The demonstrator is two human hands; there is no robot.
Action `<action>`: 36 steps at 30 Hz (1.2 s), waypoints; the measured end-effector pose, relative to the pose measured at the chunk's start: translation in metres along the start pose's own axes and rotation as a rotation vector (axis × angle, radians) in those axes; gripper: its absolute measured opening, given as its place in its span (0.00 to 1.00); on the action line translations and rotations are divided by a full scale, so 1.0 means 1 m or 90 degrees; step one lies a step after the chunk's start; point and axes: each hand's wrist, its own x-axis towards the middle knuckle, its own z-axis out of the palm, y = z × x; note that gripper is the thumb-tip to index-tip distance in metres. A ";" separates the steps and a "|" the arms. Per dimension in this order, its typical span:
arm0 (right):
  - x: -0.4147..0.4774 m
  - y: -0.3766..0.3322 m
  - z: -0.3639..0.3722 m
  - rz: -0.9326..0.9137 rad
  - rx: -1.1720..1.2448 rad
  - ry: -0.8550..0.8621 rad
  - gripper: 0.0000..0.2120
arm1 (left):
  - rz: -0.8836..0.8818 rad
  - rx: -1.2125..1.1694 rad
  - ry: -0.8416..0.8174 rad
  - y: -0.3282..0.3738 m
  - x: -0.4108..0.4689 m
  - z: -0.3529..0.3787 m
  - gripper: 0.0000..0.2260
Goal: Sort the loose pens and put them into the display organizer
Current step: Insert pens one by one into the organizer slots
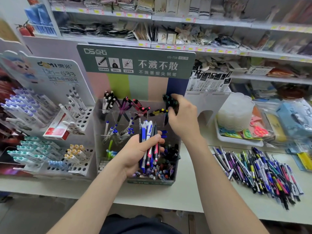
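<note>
A clear tiered display organizer (99,115) with a green header card stands at the centre of the counter, its compartments holding pens sorted by colour. My left hand (136,154) grips a bundle of mixed pens (148,141) upright in front of the organizer. My right hand (183,115) reaches into the top right compartment, its fingers curled round a few dark pens with teal ends (169,100). A large pile of loose pens (256,173) lies on the counter to the right.
A white pen rack (81,166) with purple, teal and yellow capped pens stands to the left. A white tray (236,141) with a stack of clear lids and stickers sits behind the loose pile. Stocked shelves (185,19) run along the back.
</note>
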 end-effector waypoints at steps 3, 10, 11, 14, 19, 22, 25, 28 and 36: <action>-0.009 -0.001 -0.003 -0.002 0.008 0.115 0.21 | -0.007 0.013 -0.022 0.003 0.000 -0.009 0.18; -0.071 -0.024 0.004 0.051 0.117 0.198 0.06 | -0.022 0.025 -0.052 0.009 -0.005 -0.027 0.17; -0.077 -0.026 0.008 0.091 0.142 0.173 0.05 | -0.023 0.024 -0.050 0.011 -0.004 -0.029 0.18; -0.085 -0.029 0.022 0.226 0.257 -0.020 0.07 | -0.030 0.010 -0.072 0.014 -0.004 -0.035 0.16; -0.090 -0.053 0.030 0.391 0.494 -0.099 0.10 | -0.032 0.023 -0.088 0.019 -0.009 -0.044 0.14; -0.084 -0.063 0.034 0.299 0.410 0.111 0.11 | -0.052 -0.037 -0.052 0.023 -0.012 -0.049 0.20; -0.071 -0.071 0.027 0.196 0.434 0.151 0.12 | -0.043 -0.069 -0.015 0.029 -0.013 -0.059 0.18; -0.051 -0.070 0.020 0.107 0.175 0.046 0.13 | -0.036 -0.084 -0.008 0.033 -0.010 -0.070 0.21; -0.030 -0.102 0.031 0.210 0.165 -0.130 0.07 | -0.021 -0.078 -0.019 0.041 -0.010 -0.078 0.25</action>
